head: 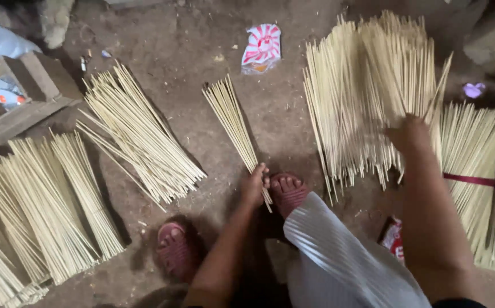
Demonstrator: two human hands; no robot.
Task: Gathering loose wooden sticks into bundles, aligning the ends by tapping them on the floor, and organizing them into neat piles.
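Observation:
My left hand [254, 185] grips the near end of a small bundle of thin pale bamboo sticks [233, 122] that lies on the dirt floor, pointing away from me. My right hand [410, 134] reaches into a large fanned pile of the same sticks [361, 91] at the upper right and is closed around a few of them. My two feet in pink sandals [288, 191] rest on the ground between the piles.
More stick piles lie at the left [139, 137] and lower left [48, 205]. A tied bundle with a red band [473, 171] sits at the right. A wooden box [19, 100] stands at the upper left, a red-and-white wrapper [262, 45] at the top.

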